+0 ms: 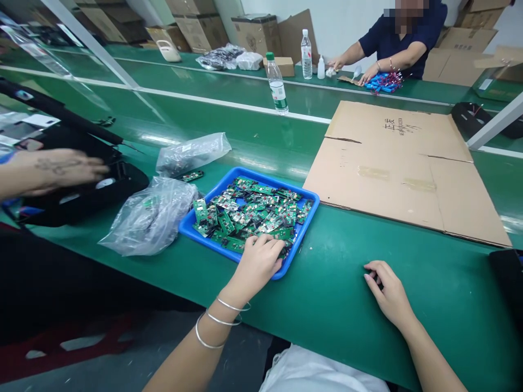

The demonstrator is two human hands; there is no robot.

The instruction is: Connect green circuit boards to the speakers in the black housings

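Note:
A blue plastic tray on the green table holds a heap of small green circuit boards. My left hand, with silver bangles at its wrist, reaches over the tray's near edge. Its fingers are curled round a circuit board at the near right corner; the fingertips are partly hidden. To the right of the tray, my right hand rests on the bare tabletop. Its fingers are loosely bent, with a gap between thumb and forefinger and nothing in them.
Clear plastic bags lie left of the tray, near a loose circuit board. Flattened cardboard covers the table at right. A water bottle stands beyond. A co-worker's hand is over a black case at left; another person works opposite.

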